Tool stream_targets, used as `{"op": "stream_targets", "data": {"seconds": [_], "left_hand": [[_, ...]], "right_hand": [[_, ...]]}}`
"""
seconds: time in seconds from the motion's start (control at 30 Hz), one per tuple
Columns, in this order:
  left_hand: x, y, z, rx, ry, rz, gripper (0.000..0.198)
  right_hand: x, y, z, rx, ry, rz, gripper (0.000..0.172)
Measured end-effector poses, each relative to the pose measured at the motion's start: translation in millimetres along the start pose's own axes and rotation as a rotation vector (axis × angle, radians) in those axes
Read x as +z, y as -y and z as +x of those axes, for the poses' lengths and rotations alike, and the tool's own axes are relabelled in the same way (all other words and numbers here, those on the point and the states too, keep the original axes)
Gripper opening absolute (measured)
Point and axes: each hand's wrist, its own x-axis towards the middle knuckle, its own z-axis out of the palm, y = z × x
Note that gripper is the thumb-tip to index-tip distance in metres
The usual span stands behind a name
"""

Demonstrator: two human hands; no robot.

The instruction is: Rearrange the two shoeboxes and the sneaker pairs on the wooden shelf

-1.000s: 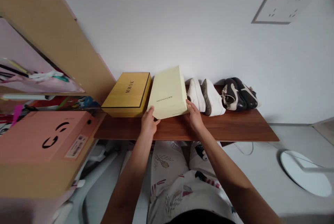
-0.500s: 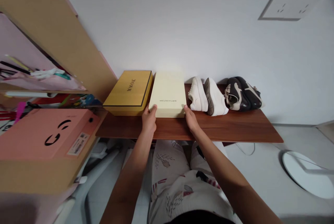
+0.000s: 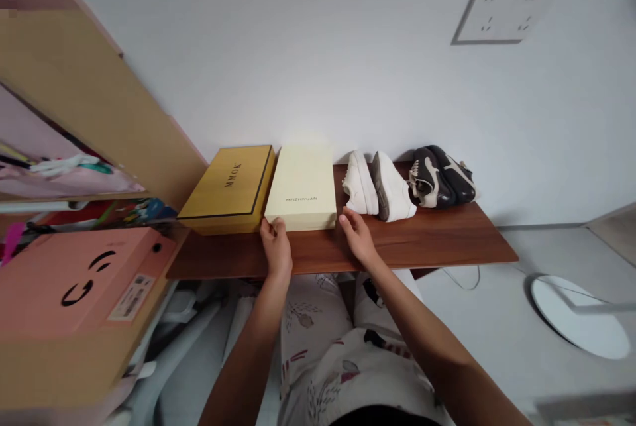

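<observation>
Cream box: Lettered MEIZHIYUAN, the cream box (image 3: 302,174) lies flat on a brown wooden board (image 3: 437,240), its far end toward the wall (image 3: 298,61), between a yellow box (image 3: 228,181) on your left and a pair of white shoes (image 3: 360,184) on your right
Left hand: Your left hand (image 3: 277,248) is at the near left corner, thumb by the front face and fingers by the gap beside the yellow box; whether it grips or merely touches, you cannot tell from this view
Right hand: Your right hand (image 3: 358,239), loosely open, sits just beside the near right corner, seemingly clear of the cardboard; the two hands are apart, with the box front between them
Cardboard: Likely stiff and smooth, fairly light for its bulk, though the contents are hidden; hard pressure could dent the edges or crush a corner
Hold: Your best purchase is probably low on both long sides near the front corners, palms flat, taking the base with the lid, which might slip off if lifted alone
Black shoes: Beyond the white pair, black shoes (image 3: 440,177) rest farther right along the board
</observation>
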Motion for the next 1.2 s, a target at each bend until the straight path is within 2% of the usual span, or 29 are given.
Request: {"op": "stream_targets", "data": {"seconds": [0.1,0.23,0.33,0.43,0.5,0.6,0.67,0.77,0.9,1.03,1.2], "left_hand": [[3.2,18,-28,0.113,-0.154,0.124,0.053],[15.9,29,-63,0.25,-0.187,0.209,0.048],[44.1,27,-81,0.32,-0.053,0.219,0.04],[88.7,26,-87,0.394,0.17,0.256,0.035],[120.5,28,-83,0.437,0.241,0.283,0.041],[157.6,33,-69,0.396,0.18,0.315,0.066],[170.7,38,-60,0.303,0.151,0.317,0.08],[176.2,43,-47,0.166,0.18,0.273,0.087],[175.2,34,-33,0.075,0.252,0.266,0.086],[176.6,19,-24,0.006,0.366,0.273,0.071],[179.0,1,-18,-0.014,0.402,0.383,0.063]], "right_hand": [[-40,1,-9,-0.112,-0.036,-0.035,0.04],[-95,-1,-4,-0.244,-0.341,-0.06,0.041],[-126,-5,15,-0.319,-0.54,-0.104,0.045],[-146,-10,36,-0.333,-0.601,-0.167,0.048],[-153,-14,47,-0.306,-0.576,-0.204,0.052],[-157,-20,54,-0.24,-0.485,-0.252,0.059],[-156,-24,55,-0.199,-0.425,-0.31,0.064],[-156,-26,53,-0.129,-0.359,-0.449,0.069],[-160,-24,55,-0.057,-0.255,-0.545,0.069],[-168,-20,62,-0.045,-0.063,-0.399,0.069],[-168,-10,73,-0.062,0.101,-0.228,0.061]]}}
